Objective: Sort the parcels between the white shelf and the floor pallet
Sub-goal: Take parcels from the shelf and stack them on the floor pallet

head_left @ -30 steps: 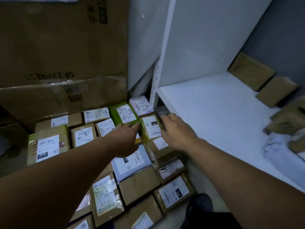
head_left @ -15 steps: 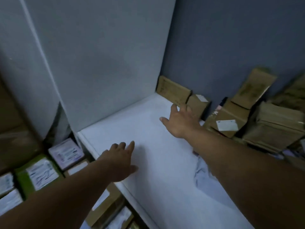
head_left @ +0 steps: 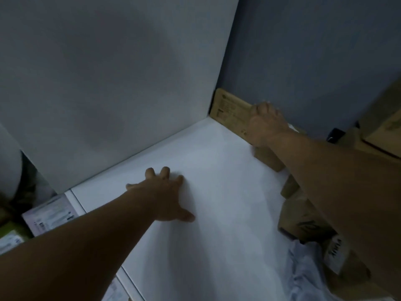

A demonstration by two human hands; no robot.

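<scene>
We lean over the big white shelf [head_left: 217, 203]. On its right side a pile of brown boxes [head_left: 299, 220] sits right under our right arm, with a crinkly plastic bag [head_left: 303, 270] nearer to us. Low down on the left, past the shelf edge, lie parcels with labels [head_left: 47, 213].

A flat brown parcel [head_left: 227, 109] stands on its edge in the far corner and leans on the grey wall. It could slip, we think, because we hold it only by the top. If we pull it out fast, our arm could also bump the pile and knock boxes down.

Our right hand [head_left: 265, 124] is at the right end of the flat parcel, with its fingers curled over the top edge. Our left hand [head_left: 167, 196] is well apart from it, nearer and to the left. It lies flat on the shelf, fingers spread, and holds nothing.
</scene>
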